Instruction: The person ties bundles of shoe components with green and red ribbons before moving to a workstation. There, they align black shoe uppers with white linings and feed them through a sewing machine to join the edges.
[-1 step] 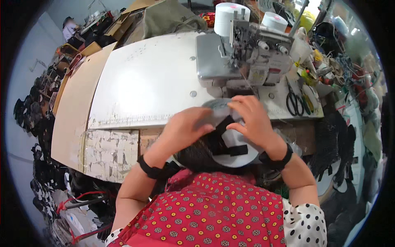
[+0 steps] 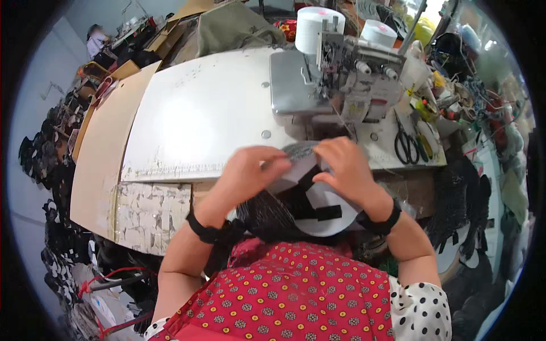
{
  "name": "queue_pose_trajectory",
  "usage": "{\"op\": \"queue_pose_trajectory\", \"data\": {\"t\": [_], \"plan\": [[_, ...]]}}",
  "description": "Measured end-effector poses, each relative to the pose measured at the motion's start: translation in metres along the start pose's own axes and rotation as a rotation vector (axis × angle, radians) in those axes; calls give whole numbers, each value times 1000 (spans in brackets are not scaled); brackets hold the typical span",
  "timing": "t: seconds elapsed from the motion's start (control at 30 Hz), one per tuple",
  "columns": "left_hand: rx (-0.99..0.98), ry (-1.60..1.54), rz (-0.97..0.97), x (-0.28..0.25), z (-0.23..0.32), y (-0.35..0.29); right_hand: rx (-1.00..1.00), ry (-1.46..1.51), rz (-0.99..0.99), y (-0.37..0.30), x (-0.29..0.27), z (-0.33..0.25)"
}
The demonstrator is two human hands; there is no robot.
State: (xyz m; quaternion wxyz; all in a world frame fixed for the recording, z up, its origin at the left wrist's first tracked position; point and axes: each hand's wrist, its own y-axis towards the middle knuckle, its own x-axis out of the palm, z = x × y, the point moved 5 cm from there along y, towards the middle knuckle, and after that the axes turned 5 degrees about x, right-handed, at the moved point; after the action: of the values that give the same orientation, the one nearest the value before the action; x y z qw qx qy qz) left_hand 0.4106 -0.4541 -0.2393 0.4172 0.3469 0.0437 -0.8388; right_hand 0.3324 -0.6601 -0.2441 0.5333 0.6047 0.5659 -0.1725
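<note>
A white fabric piece (image 2: 330,196) with black strips (image 2: 329,212) hangs between my hands at the front edge of the sewing table. Along its upper end runs a grey, mesh-like edge (image 2: 301,150). My left hand (image 2: 250,170) pinches this edge at its left side, thumb and fingers brought together. On the other side my right hand (image 2: 344,170) grips it with bent fingers, the thumb lying over the white face. Dark fabric with pale threads (image 2: 261,216) bunches below my left hand, against the red patterned apron (image 2: 296,290).
Just beyond my hands stands an overlock sewing machine (image 2: 358,79) with a metal plate (image 2: 296,82). White thread cones (image 2: 319,31) rise behind it. Black scissors (image 2: 406,145) lie to the right, near cluttered scraps (image 2: 455,91). Dark knitted pieces (image 2: 460,199) hang at the table's right.
Both hands remain on the fabric. The grey edge spreads wider between my fingers, and the dark fabric under my left hand shows more of its pale threads.
</note>
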Motion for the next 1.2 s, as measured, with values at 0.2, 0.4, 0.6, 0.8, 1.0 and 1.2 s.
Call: {"op": "queue_pose_trajectory", "data": {"t": [0.2, 0.4, 0.6, 0.8, 1.0, 1.2], "plan": [[463, 324, 253, -41, -6, 154, -2, -11, 40, -7, 18, 17], [452, 291, -62, -11, -45, 208, 70, 80, 44, -13, 9, 12], [297, 190, 375, -32, -71, 208, 63, 31, -217, -19, -37, 10], [-139, -1393, 458, -22, -127, 182, 384, 462, 165, 5, -81, 27], [-292, -876, 451, -8, -110, 104, 606, 811, 119, 47, -13, 61], [-180, -1252, 182, -17, -74, 95, 710, 657, 326, 73, 9, 77]]}}
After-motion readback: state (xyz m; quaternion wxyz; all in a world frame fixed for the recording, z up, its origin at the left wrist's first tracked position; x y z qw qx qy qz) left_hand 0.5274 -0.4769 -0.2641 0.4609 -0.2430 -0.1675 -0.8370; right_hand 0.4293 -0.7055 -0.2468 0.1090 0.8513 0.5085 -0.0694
